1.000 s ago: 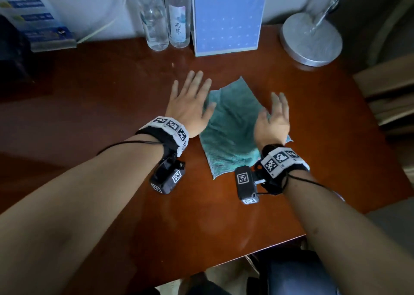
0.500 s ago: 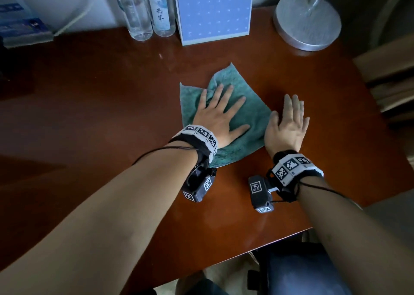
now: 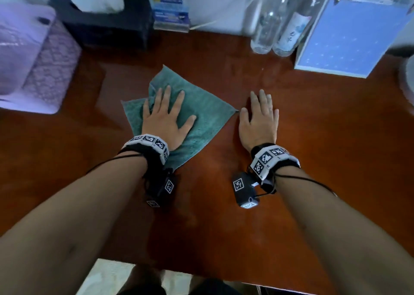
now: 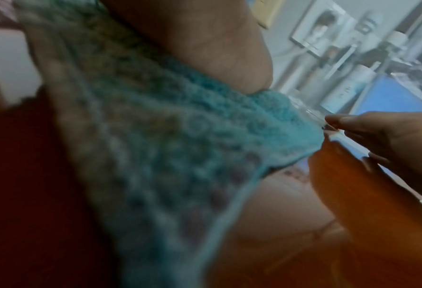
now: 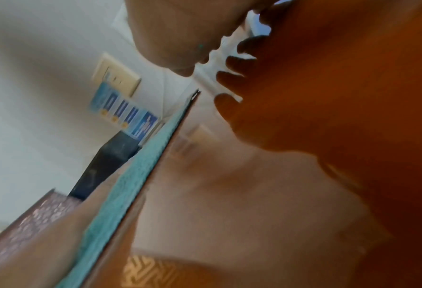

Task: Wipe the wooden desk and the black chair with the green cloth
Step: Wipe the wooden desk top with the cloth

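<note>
A green cloth (image 3: 201, 113) lies spread on the reddish wooden desk (image 3: 224, 205), left of centre. My left hand (image 3: 167, 115) presses flat on it with straight, spread fingers. The left wrist view shows the cloth (image 4: 170, 148) close up under my palm (image 4: 205, 42). Flat on the bare wood, my right hand (image 3: 259, 117) rests just right of the cloth's right corner, fingers straight. In the right wrist view the cloth's edge (image 5: 130, 175) runs along the desk (image 5: 328, 97), with my right palm (image 5: 175, 33) above. The black chair is not clearly in view.
At the back stand two clear bottles (image 3: 275, 25), a blue clipboard (image 3: 349, 39), a black tissue box (image 3: 100, 19) and a leaflet holder (image 3: 168, 5). A purple patterned box (image 3: 38, 64) sits at the left. The desk's near edge (image 3: 201, 274) crosses below my forearms.
My left hand came onto the cloth and slid it leftward across the desk. My right hand left the cloth and now lies on bare wood. The head view swung left.
</note>
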`<state>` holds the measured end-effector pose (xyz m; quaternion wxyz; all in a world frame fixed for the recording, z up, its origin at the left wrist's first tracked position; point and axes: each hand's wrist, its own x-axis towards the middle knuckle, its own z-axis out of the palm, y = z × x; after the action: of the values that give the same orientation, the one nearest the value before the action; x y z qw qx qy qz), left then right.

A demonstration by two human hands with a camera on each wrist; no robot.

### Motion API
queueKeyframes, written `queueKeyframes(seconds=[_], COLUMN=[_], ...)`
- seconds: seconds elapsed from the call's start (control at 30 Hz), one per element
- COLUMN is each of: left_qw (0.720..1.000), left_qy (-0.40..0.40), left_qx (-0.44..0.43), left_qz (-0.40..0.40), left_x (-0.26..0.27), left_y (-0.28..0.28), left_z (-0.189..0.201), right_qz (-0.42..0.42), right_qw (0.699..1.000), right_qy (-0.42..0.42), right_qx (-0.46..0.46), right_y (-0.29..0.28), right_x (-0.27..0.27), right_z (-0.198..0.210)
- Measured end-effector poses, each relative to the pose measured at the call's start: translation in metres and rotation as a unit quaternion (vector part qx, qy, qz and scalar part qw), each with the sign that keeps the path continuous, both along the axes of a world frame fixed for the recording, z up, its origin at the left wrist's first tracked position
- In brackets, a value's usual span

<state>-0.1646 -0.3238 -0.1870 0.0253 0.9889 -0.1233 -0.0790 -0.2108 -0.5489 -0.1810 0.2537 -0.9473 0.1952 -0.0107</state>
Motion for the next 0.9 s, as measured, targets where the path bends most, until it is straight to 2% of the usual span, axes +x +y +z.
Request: queueKeyframes(seconds=[0.13,0.3,0.43,0.57,0.63,0.8,0.9], left_qw=[0.997,0.989,0.985,0.992,0.995,0.997,0.992], left_qy=[-0.001,-0.004,-0.021,0.011,0.015,0.02,0.018], left_qx=[-0.001,0.027,0.113,0.036,0.019,-0.007,-0.002], left_qz=[0.083,0.142,0.126,0.124,0.101,-0.077,-0.129], left_x=[-0.005,-0.012,-0.004,0.013,0.028,0.073,0.091], left_y=[0.066,0.123,0.129,0.11,0.096,0.061,0.058], left_z=[0.002,0.004,0.009,0.006,0.004,0.004,0.001], right_qz=[0.105,0.207,0.201,0.187,0.178,0.13,0.114], right_qw=[0.994,0.976,0.973,0.975,0.978,0.989,0.991], right_qy=[0.03,0.044,0.06,0.052,0.043,-0.012,-0.021], right_qx=[-0.024,-0.053,-0.096,-0.106,-0.103,-0.067,-0.062], right_y=[0.056,0.11,0.128,0.131,0.132,0.132,0.13], right_x=[0.026,0.049,0.057,0.057,0.058,0.059,0.063], right_z=[0.0,-0.001,-0.008,-0.012,-0.012,-0.015,-0.016])
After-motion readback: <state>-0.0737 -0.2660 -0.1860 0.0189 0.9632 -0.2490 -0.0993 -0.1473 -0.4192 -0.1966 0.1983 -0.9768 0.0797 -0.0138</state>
